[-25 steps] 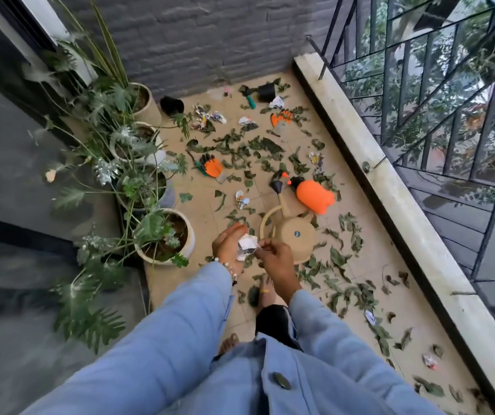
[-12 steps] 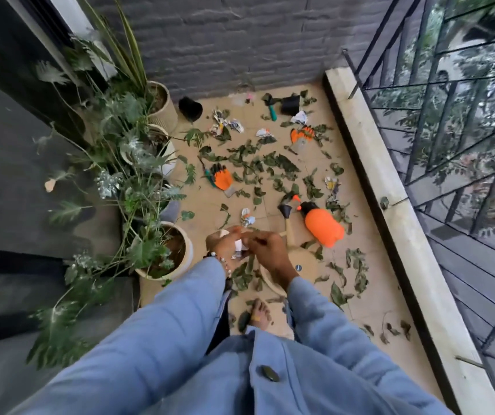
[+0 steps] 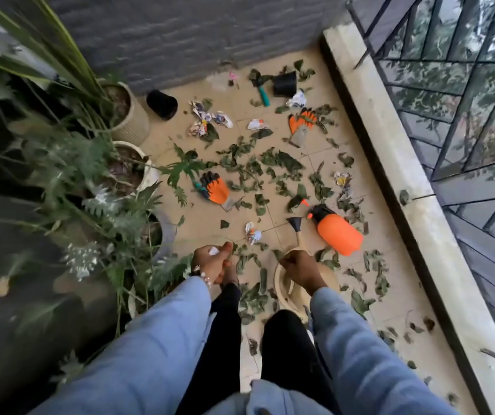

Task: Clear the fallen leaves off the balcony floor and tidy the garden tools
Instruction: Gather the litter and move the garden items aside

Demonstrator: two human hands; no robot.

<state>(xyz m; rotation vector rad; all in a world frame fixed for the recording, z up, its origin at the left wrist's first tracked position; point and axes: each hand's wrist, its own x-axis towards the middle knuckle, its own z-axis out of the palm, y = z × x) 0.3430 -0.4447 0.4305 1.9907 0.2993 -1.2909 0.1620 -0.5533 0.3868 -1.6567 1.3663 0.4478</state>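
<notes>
A tan tiled balcony floor [image 3: 210, 232] fills the view, bounded by a grey brick wall [image 3: 195, 34] far ahead of the person's hands and a pale concrete ledge [image 3: 390, 151] with black metal railing [image 3: 464, 85] to their right. Potted plants [image 3: 114, 175] crowd the floor to the left of the hands. Both forearms wear light blue sleeves [image 3: 156, 348].

Dry green fallen leaves [image 3: 270, 166] lie scattered over the floor ahead of and around both hands. A beige watering can [image 3: 288, 286] sits directly beneath the right hand [image 3: 300, 268], whose grip is curled closed, pinching what looks like a small leaf. Just ahead and to the right of that hand lies an orange spray bottle [image 3: 337, 235] on its side.

The left hand [image 3: 215, 262] has its fingers curled around a small white scrap of paper [image 3: 213, 251]. Ahead of it rests an orange and black glove [image 3: 216, 187]; a second orange glove [image 3: 301, 122] lies farther ahead to the right. A teal-handled trowel [image 3: 262, 94] and a black pot [image 3: 285, 83] lie near the wall. Another black pot [image 3: 162, 103] lies ahead to the left. Crumpled papers [image 3: 207, 119] are strewn between them, and one more [image 3: 253, 233] lies just ahead, between the hands.
</notes>
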